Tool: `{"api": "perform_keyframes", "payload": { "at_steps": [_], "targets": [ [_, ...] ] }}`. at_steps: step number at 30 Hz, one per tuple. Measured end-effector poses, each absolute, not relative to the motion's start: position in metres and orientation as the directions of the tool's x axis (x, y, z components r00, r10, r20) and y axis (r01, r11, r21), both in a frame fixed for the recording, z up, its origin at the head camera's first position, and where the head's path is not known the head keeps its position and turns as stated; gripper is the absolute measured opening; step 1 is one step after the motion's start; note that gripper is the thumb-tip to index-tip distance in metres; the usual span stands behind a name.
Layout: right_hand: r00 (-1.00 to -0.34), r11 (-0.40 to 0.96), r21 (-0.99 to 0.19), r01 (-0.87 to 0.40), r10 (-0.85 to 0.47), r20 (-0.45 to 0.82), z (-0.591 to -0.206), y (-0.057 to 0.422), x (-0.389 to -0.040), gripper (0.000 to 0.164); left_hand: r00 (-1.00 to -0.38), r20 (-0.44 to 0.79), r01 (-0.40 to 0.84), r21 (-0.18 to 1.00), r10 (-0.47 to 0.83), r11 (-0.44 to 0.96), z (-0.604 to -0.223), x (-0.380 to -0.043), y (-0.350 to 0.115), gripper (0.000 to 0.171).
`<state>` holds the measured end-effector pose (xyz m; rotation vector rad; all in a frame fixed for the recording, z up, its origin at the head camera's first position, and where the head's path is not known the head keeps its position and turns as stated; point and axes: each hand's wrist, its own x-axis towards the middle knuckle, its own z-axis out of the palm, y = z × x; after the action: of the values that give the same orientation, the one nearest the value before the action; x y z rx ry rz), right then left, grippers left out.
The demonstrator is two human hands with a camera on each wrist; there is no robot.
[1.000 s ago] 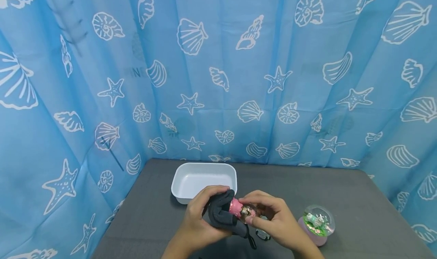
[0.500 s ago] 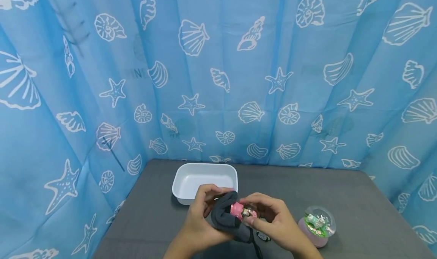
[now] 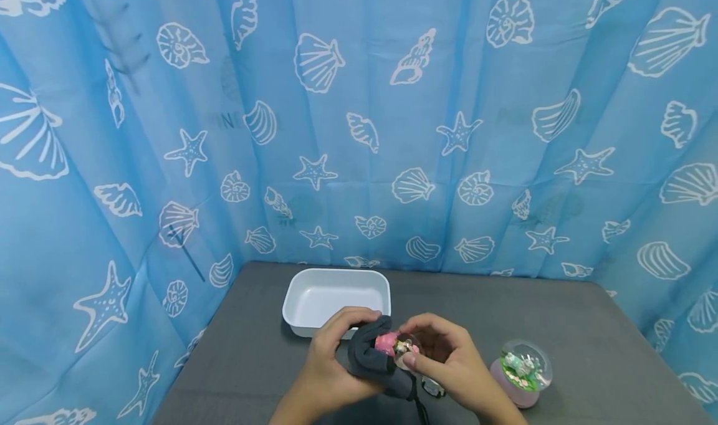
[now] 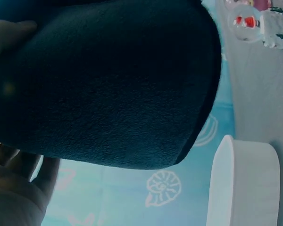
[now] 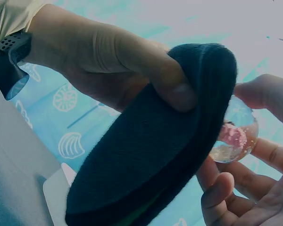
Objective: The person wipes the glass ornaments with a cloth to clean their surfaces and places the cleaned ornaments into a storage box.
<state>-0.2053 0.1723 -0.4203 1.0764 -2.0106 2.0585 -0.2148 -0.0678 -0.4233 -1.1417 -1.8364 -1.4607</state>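
My left hand point(image 3: 331, 362) grips a folded dark grey cloth point(image 3: 367, 353), its thumb on the near side in the right wrist view. A black cord point(image 3: 419, 406) dangles from the cloth. Inside the fold sits the pink base of a small snow globe point(image 3: 387, 343), lying sideways with its clear dome pointing right. My right hand point(image 3: 449, 353) pinches the dome point(image 5: 245, 132) between thumb and fingers. In the left wrist view the broad face of the cloth point(image 4: 108, 89) hides the globe. Part of another snow globe point(image 3: 432, 386) shows below the right hand.
A white rectangular tub point(image 3: 297, 325) stands behind my left hand. To the right is a snow globe with a pink base point(image 3: 521, 375). A blue shell-print curtain point(image 3: 359, 132) hangs behind the grey table point(image 3: 583, 325).
The cloth and the pink-based globe have shifted slightly to the right, and the cord hangs differently. Both hands keep their hold. The right fingers have moved a little on the dome.
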Motion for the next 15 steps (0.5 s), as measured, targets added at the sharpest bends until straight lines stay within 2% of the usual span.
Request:
{"api": "perform_keyframes", "payload": {
  "at_steps": [4,7,15],
  "targets": [
    [-0.725,-0.182,-0.828,-0.531,-0.408,0.555,-0.422,0.172,-0.207,0.036,-0.499,0.816,0.864,0.496,0.29,0.091,-0.423,-0.214,-0.066,0.079],
    [-0.739,-0.172,-0.833,-0.525,-0.394,0.547,-0.423,0.173,-0.208,0.035,-0.491,0.821,0.868,0.49,0.292,0.083,-0.424,-0.213,-0.063,0.079],
    [-0.8,-0.135,-0.882,-0.452,-0.376,0.468,-0.424,0.174,-0.209,0.03,-0.418,0.87,0.908,0.41,0.261,0.089,-0.426,-0.216,-0.056,0.073]
  ]
}}
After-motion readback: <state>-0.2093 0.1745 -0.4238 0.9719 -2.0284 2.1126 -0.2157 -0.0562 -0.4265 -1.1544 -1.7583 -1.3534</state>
